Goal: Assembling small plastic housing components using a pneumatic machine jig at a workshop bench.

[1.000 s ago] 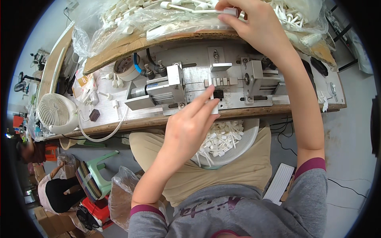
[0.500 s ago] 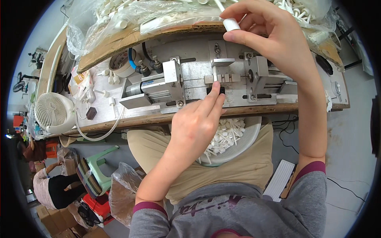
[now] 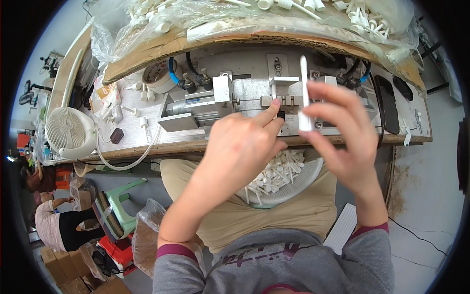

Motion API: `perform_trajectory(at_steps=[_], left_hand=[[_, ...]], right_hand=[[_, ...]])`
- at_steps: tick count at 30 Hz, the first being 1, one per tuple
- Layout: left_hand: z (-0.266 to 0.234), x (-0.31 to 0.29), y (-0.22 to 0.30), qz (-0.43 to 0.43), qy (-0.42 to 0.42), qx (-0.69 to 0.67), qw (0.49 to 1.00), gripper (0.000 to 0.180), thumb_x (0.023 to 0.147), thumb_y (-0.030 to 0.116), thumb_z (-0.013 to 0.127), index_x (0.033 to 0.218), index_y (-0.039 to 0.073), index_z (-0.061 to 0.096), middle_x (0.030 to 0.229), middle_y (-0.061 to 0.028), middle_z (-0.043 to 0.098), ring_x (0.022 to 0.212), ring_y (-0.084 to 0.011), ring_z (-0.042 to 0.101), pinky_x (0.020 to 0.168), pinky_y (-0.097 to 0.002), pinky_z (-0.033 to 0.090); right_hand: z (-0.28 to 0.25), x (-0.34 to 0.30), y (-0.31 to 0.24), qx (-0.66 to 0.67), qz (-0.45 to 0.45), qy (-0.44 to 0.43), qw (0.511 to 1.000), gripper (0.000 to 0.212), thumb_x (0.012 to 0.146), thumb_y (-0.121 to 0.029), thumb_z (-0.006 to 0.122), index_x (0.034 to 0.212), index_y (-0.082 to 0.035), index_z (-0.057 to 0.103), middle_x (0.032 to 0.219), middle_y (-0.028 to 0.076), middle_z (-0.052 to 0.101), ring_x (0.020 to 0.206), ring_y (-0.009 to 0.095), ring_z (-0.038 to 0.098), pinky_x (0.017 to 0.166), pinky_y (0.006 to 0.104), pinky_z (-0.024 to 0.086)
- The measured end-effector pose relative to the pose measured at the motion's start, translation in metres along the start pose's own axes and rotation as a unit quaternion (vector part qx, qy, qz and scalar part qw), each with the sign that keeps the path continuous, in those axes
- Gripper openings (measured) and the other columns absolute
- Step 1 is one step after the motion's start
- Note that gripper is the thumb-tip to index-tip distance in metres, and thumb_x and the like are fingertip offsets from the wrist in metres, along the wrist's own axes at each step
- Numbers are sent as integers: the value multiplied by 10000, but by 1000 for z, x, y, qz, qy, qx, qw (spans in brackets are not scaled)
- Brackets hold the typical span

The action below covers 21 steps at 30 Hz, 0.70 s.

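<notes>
A white plastic cap with a long thin stem (image 3: 304, 93) stands upright in my right hand (image 3: 345, 132), its ribbed cap end pinched between thumb and fingers. My right hand is slightly blurred, over the bench's front edge. My left hand (image 3: 242, 149) reaches across with its index finger stretched out. That fingertip presses on a white stemmed piece (image 3: 274, 92) lying in the slotted metal holder (image 3: 289, 101) of a bench fixture. Metal blocks with air cylinders (image 3: 196, 105) flank the holder; my right hand partly covers the right one.
On my lap sits a white basket (image 3: 313, 171) full of small white parts. Beyond the fixture, a cardboard edge (image 3: 147, 56) holds back plastic bags of stemmed caps (image 3: 362, 19). A white fan (image 3: 68, 132) stands at the left, a dark phone (image 3: 387, 105) at the right. Another person (image 3: 63, 223) works behind, left.
My right hand has come down and toward me from the pile with the stemmed cap, now held upright beside the holder. My left index finger stays on the piece in the holder.
</notes>
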<state>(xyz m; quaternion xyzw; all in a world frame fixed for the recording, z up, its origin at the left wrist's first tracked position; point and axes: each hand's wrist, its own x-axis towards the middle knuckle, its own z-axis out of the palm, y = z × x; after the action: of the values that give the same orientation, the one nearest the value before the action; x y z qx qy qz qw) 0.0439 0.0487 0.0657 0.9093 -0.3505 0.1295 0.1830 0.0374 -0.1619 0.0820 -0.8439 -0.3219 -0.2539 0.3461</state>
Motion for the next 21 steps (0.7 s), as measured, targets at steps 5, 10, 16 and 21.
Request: perform_trajectory(at_steps=[5, 10, 16, 21], left_hand=[[-51, 39, -29, -16, 64, -147, 987, 268, 808, 159, 797, 1055, 63, 754, 1173, -73, 728, 719, -135, 693, 691, -274, 541], [-73, 101, -79, -68, 212, 23, 975, 211, 921, 39, 625, 1122, -1, 675, 1030, -170, 714, 997, -338, 683, 863, -393, 549], [-38, 139, -147, -98, 146, 81, 981, 287, 844, 69, 639, 1119, 14, 701, 1069, -231, 700, 1046, -388, 657, 926, -456, 513], [-59, 119, -107, -152, 162, -26, 975, 255, 841, 76, 661, 1079, -10, 699, 989, -210, 715, 953, -361, 691, 878, -422, 536]], right_hand=[[21, -40, -2, -96, 14, -70, 993, 302, 736, -17, 731, 1025, -5, 643, 1313, 173, 647, 726, 225, 677, 636, 326, 548], [41, -37, -2, -158, -24, -135, 978, 272, 724, -44, 671, 991, -7, 631, 1305, 195, 654, 488, 178, 555, 502, 283, 490], [45, -14, 1, -193, -60, -142, 969, 254, 680, -16, 653, 929, -8, 599, 1253, 221, 675, 446, 174, 518, 491, 274, 483], [45, -11, -8, -217, -35, -166, 961, 266, 667, -27, 671, 918, -6, 585, 1236, 240, 675, 499, 198, 603, 506, 303, 507]])
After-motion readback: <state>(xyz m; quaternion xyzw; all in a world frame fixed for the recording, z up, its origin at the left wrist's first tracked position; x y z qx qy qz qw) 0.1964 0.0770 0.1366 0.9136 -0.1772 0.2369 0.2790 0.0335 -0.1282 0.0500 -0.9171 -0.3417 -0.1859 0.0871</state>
